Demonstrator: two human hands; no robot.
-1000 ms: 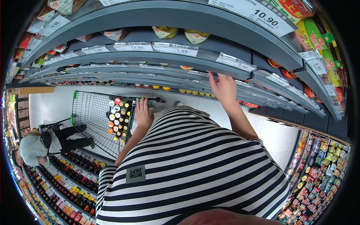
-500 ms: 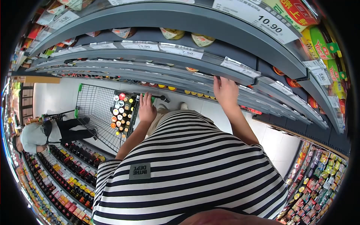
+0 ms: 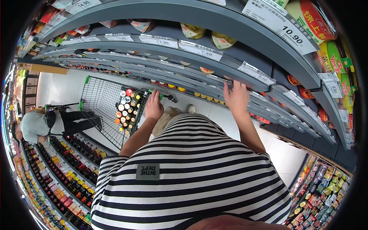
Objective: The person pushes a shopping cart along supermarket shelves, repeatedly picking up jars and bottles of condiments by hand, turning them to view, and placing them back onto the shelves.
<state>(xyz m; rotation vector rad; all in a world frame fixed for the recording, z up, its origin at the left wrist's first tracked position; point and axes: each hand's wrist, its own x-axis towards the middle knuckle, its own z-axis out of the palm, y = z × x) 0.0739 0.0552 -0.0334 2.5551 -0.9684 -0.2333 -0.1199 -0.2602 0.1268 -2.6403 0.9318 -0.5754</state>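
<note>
My left hand (image 3: 154, 106) rests on the shopping cart's handle (image 3: 162, 96), its fingers curled over the bar. Many bottles with coloured caps (image 3: 126, 107) stand together at the near end of the wire shopping cart (image 3: 96, 97). To the right, my right hand (image 3: 237, 97) is at the edge of a lower shelf (image 3: 214, 78), fingers stretched and slightly apart with nothing in them. Whether its fingertips touch the shelf, I cannot tell. Above that hand is a price label (image 3: 257, 73); jars (image 3: 223, 40) stand farther up on the shelf.
Another person (image 3: 42, 124) stands at the left beyond the cart, by a rack of bottles (image 3: 73, 178). Yellow packets (image 3: 332, 57) hang at the upper right. Packaged goods (image 3: 318, 188) fill shelves at the lower right. Tiled floor (image 3: 278, 147) shows between.
The view has shifted a little, so the shelves and labels appear lower and farther right. My left hand stays on the cart handle; my right hand stays by the shelf, its thumb now more apart.
</note>
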